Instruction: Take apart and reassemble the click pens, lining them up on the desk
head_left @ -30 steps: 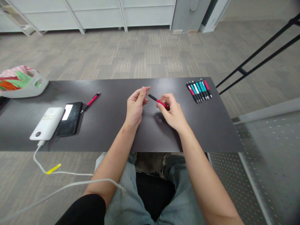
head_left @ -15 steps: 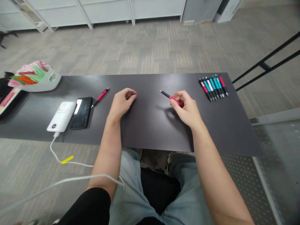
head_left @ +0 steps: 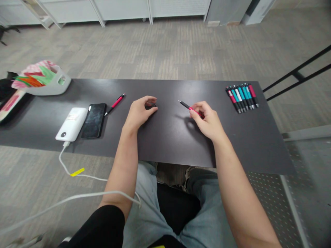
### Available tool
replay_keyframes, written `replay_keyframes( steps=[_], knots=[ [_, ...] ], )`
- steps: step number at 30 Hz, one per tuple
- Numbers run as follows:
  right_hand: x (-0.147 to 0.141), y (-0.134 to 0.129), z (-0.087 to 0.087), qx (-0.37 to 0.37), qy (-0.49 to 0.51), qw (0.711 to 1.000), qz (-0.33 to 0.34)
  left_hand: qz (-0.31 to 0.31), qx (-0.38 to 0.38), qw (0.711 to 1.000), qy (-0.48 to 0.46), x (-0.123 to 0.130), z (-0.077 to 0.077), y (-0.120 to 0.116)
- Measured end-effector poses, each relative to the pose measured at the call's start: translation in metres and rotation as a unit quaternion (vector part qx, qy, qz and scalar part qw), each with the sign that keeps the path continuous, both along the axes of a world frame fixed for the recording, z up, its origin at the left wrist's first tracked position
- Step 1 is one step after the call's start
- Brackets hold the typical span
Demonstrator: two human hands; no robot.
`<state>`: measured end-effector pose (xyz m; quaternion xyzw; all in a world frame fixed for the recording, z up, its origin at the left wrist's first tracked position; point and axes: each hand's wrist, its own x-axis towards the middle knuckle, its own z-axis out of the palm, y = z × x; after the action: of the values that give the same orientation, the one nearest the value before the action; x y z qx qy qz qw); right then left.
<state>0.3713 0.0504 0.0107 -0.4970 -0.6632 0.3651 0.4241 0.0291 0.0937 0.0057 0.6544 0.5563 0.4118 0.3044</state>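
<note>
My right hand (head_left: 207, 120) is closed around a red pen (head_left: 192, 109) with a black grip, held above the table with its metal tip pointing left and away from me. Part of the barrel is hidden by the fingers. To the left, my left hand (head_left: 141, 112) rests at the table with its fingers loosely curled and the thumb apart from them. The space inside its fingers is dark and partly hidden; I make out nothing held there. Another red pen (head_left: 117, 102) lies slanted on the table, left of that hand.
Several red, teal and white pens (head_left: 241, 98) lie side by side at the right of the dark table (head_left: 170, 144). At the left are a black phone (head_left: 94, 120), a white power bank (head_left: 71, 124) with a cable (head_left: 63, 162), and a white basket (head_left: 51, 89) with colourful contents.
The view has shifted slightly, moving everything a little to the right. My left hand's thumb and fingers have parted a bit more. The right hand keeps the red pen in nearly the same pose.
</note>
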Motion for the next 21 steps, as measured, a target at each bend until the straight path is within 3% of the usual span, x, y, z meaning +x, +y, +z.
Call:
replay_keyframes(
  steps=[4,6,10,13,16,21],
  knots=[
    [-0.014,-0.002,0.007,-0.021,0.060,0.998,0.012,0.003,0.039,0.994,-0.107,0.026,0.005,-0.001],
    [-0.028,-0.006,0.014,-0.063,0.141,0.988,0.028,-0.072,0.025,0.976,-0.204,0.045,0.009,-0.004],
    [-0.058,-0.016,0.028,-0.181,0.299,0.934,0.075,-0.163,-0.012,0.940,-0.300,0.076,0.017,-0.011],
    [-0.069,-0.021,0.036,-0.251,0.335,0.900,0.125,-0.190,-0.035,0.919,-0.345,0.087,0.020,-0.015],
    [-0.070,-0.022,0.037,-0.285,0.327,0.888,0.152,-0.193,-0.036,0.912,-0.360,0.094,0.018,-0.016],
    [-0.071,-0.014,0.025,-0.234,0.298,0.918,0.114,-0.109,0.029,0.916,-0.385,0.118,0.006,-0.015]
  ],
)
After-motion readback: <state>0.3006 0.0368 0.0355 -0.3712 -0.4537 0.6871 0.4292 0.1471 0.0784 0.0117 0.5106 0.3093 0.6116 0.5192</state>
